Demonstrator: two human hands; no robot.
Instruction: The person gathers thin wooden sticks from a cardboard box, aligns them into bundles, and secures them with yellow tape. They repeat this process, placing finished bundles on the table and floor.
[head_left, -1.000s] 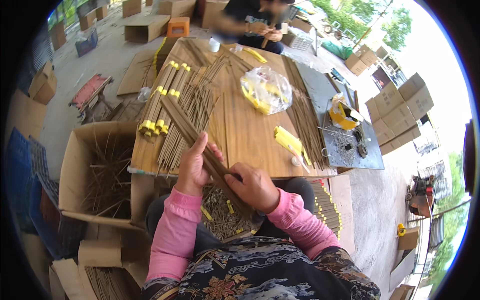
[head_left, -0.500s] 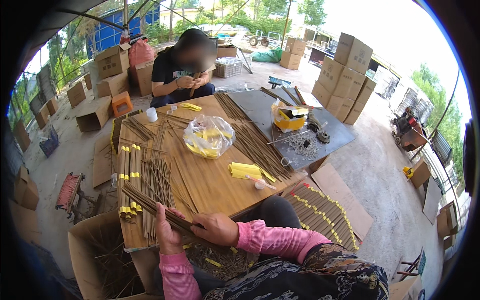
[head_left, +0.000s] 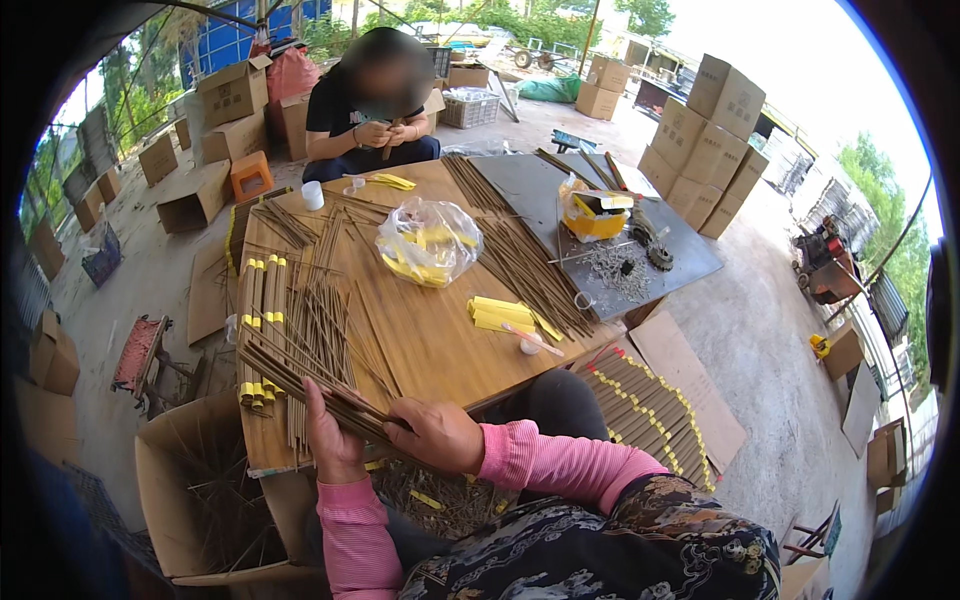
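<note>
My left hand (head_left: 335, 440) and my right hand (head_left: 442, 434) both grip a loose bundle of thin brown incense sticks (head_left: 298, 370) over the table's near edge. The bundle slants up to the left, its far ends fanned slightly apart. My left thumb stands up beside the sticks. My right fingers wrap over the near end. Left of them lie finished bundles (head_left: 260, 335) with yellow paper bands, next to a pile of loose sticks (head_left: 322, 335). Yellow paper strips (head_left: 492, 314) lie to the right, beside a small white pot (head_left: 530, 345) with a pink-handled brush across it.
The wooden table (head_left: 420, 345) also bears a clear plastic bag (head_left: 430, 243) of yellow strips. Across it a person (head_left: 375, 110) handles sticks. An open carton (head_left: 205, 480) stands at lower left. Banded bundles (head_left: 640, 410) lie on cardboard at right. Stacked cartons (head_left: 705, 140) stand behind.
The view has shifted slightly, so the table sits a little higher and further right. The held sticks look more spread at their far end. Both hands keep their grip.
</note>
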